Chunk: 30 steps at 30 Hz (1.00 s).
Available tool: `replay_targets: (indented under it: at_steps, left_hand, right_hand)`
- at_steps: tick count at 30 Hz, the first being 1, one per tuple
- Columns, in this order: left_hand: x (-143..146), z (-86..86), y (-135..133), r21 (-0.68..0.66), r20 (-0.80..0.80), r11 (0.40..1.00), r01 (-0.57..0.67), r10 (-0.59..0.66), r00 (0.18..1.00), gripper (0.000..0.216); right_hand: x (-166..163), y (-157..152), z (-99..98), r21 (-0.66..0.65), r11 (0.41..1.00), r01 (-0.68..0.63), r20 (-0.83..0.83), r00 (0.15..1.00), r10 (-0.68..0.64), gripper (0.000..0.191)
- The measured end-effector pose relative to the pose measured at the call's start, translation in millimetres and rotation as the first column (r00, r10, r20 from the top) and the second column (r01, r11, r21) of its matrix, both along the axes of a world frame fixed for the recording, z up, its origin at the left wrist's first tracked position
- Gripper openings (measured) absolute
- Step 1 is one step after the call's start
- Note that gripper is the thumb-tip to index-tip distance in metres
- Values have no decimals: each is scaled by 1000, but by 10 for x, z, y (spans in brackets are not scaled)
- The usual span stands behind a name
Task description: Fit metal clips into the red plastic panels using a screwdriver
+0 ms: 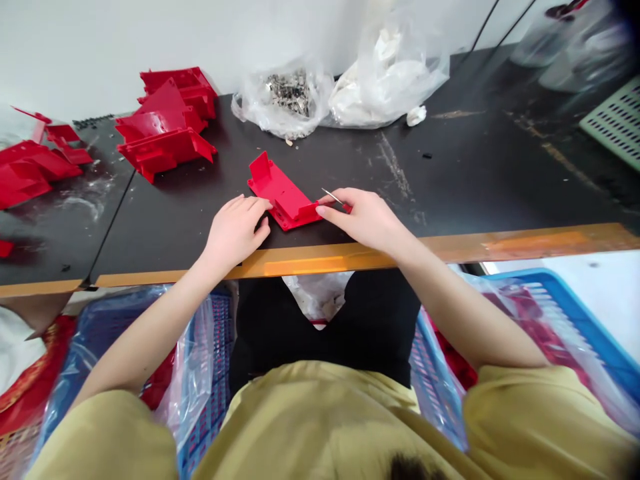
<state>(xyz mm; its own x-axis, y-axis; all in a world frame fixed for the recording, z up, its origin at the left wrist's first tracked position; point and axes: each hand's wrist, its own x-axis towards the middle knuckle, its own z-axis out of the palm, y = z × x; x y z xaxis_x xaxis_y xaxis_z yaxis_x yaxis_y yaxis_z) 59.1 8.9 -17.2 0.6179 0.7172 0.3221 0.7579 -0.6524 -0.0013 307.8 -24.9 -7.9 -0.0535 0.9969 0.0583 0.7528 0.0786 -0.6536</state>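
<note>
A red plastic part (285, 190) with upright flaps at both ends lies slantwise on the black table near its front edge. My left hand (236, 230) rests at the part's near left side, fingertips touching its edge; its thumb stands apart from the fingers and it grips nothing. At the part's right corner, my right hand (367, 217) has thumb and forefinger on the edge. Tucked in that same hand is a thin pointed metal tool (331, 195) with a red end, mostly hidden by the fingers, so its exact kind is unclear.
Red plastic parts are stacked (165, 127) at the back left, with more (40, 160) farther left. A bag of small metal pieces (290, 92) and a white plastic bag (375, 93) stand by the wall. Blue baskets (575, 300) flank my legs. Orange tape (310, 261) lines the table edge.
</note>
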Motion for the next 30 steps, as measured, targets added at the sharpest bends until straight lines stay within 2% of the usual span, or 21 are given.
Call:
replay_targets:
  at_steps: [4, 7, 9, 12, 16, 20, 25, 30]
  left_hand:
    - [-19, 8, -120, -30, 31, 1000, 8, -7, 999, 25]
    - [-44, 25, -256, -44, 74, 999, -11, 14, 997, 24]
    - [-68, 27, -356, -48, 107, 998, -30, 35, 994, 23]
    - [-115, -7, -491, -45, 159, 997, -61, 68, 985, 20]
    - [-182, -116, -598, -26, 221, 994, -104, 107, 969, 19]
    - [-218, -206, -612, -22, 292, 990, -136, 136, 947, 19]
    - [-224, -224, -604, 6, 344, 991, -135, 125, 931, 19]
    - [-244, -237, -617, -19, 374, 993, -118, 117, 920, 22]
  right_hand:
    - [90, 28, -59, 55, 998, 26, -41, 999, -24, 30]
    - [233, 86, -155, 186, 981, 53, -64, 997, -41, 27]
    - [344, 134, -226, 269, 962, 45, -40, 999, -36, 28]
    - [482, 193, -320, 318, 948, 19, 45, 998, -36, 27]
    - [539, 212, -379, 314, 949, 7, 150, 987, -57, 29]
    - [475, 188, -329, 247, 968, 42, 212, 973, -96, 30]
    - [392, 161, -228, 170, 981, 95, 256, 957, -137, 30]
    - [372, 143, -210, 197, 973, 120, 237, 957, -166, 27]
